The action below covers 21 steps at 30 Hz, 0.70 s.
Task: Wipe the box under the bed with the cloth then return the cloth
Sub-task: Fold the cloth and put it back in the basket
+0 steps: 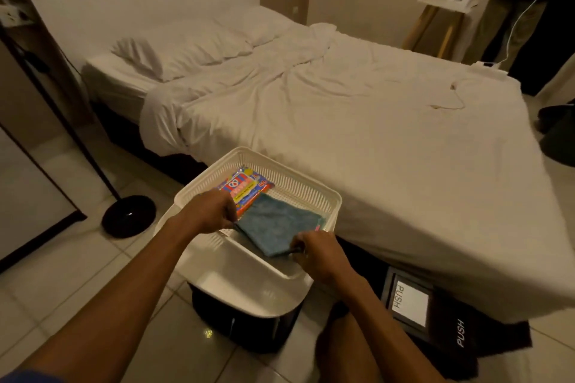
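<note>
A blue cloth (277, 227) lies folded in a white perforated basket (298, 188) that sits on a white-topped stand beside the bed. My left hand (211, 211) pinches the cloth's left corner and my right hand (317, 253) pinches its near right corner. A black box with a "PUSH" lid (410, 301) pokes out from under the bed (357, 121) at the lower right, partly covered by the hanging white sheet.
A colourful packet (244, 188) lies in the basket behind the cloth. A black lamp base (129, 216) and its pole stand on the tiled floor at left. A wooden side table (445, 9) and a person in dark clothes (535, 9) are at the far right.
</note>
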### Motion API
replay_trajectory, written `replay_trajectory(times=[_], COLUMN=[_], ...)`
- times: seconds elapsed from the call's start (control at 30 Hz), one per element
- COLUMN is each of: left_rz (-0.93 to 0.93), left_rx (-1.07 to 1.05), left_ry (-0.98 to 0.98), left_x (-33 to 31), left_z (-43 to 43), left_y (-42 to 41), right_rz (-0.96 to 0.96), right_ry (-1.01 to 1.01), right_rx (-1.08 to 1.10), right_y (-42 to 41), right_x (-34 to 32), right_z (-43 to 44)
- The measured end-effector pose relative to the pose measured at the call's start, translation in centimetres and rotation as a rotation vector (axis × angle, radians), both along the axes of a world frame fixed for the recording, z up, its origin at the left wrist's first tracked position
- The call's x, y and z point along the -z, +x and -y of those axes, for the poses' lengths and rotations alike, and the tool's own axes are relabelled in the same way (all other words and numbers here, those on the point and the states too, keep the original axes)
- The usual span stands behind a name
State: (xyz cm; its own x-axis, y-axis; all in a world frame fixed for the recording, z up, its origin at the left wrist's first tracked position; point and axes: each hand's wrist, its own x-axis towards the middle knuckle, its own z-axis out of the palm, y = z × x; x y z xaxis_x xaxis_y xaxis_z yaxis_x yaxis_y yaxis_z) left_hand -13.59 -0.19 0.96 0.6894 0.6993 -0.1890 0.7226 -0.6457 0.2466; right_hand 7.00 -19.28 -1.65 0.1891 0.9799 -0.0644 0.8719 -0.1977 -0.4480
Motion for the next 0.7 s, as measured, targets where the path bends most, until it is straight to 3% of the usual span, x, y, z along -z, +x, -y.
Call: replay_trajectory(times=[0.1,0.3,0.37,0.47,0.57,0.7], left_rz=[0.115,0.565,0.661,0.710,0.725,0.712], left_rx=[0.009,-0.004,-0.062,-0.218,-0.317,-0.404], left_ry=[-0.030,-0.332,-0.414,-0.388,-0.274,-0.225], left_x=[-2.1,-6.4,-6.3,-4.1,0.1,4.7], left_z=[-1.7,-3.9,-4.0,-3.9,-4.6,-5.5], left_y=[-0.4,-0.6,0.1,3.0,6.8,11.1], right_rz=[-0.112,-0.390,-0.459,-0.498,-0.398,-0.115], right_ry=[0.041,0.165,0.162,0.126,0.075,0.058], right_rx=[0.016,0.119,0.162,0.303,0.427,0.408], right_y=[1.0,2.7,2.9,4.1,6.0,7.6], right_x=[-1.5,-6.8,-7.6,-6.7,-3.5,-0.1], right_z=[0.0,0.0,-0.6,-2.8,-5.5,-7.7])
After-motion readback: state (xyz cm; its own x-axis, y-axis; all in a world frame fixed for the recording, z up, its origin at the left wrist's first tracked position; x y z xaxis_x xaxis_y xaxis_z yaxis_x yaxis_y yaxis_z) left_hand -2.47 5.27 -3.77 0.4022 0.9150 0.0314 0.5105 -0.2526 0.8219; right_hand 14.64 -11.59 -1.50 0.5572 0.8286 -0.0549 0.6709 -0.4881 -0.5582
